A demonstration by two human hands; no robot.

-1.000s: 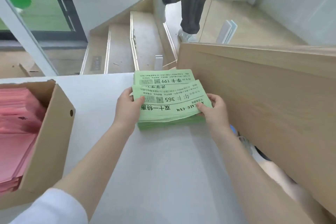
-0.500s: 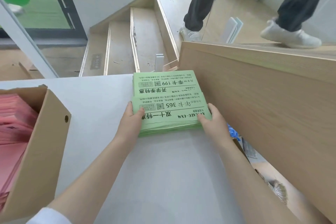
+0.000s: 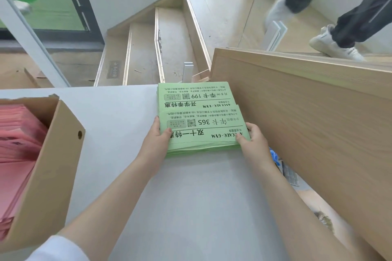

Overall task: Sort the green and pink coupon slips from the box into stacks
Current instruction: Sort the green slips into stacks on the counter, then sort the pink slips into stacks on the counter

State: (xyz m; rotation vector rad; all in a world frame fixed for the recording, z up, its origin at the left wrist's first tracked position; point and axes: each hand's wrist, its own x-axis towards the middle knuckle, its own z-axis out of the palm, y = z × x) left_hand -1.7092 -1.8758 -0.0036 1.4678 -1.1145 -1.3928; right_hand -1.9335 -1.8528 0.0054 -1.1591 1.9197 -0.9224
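A thick stack of green printed paper coupon slips lies on the pale grey desk, close against the light wooden panel that stands along the desk's right side. Both hands grip the stack's near corners. The left hand holds the left edge — thumb pressed on the top slip, fingers curled along the side. The right hand holds the right near corner the same way, its thumb lying over the black lettering and its fingers wrapped round the edge next to the wooden panel. The near edge of the stack looks slightly ragged, the slips not quite flush.

Just behind this stack, touching or overlapped by it, a second stack of green slips rests on the desk near its far edge; the print on both reads upside down from this view.

At the left, well apart from the hands, an open brown cardboard box sits on the desk with its near wall tilted outward, a round hole in that wall. Inside it lie pink paper slips — layered loosely, some fanned.

Beyond the desk, wooden stairs descend, and another person's dark trouser leg and white shoe show at the upper right.
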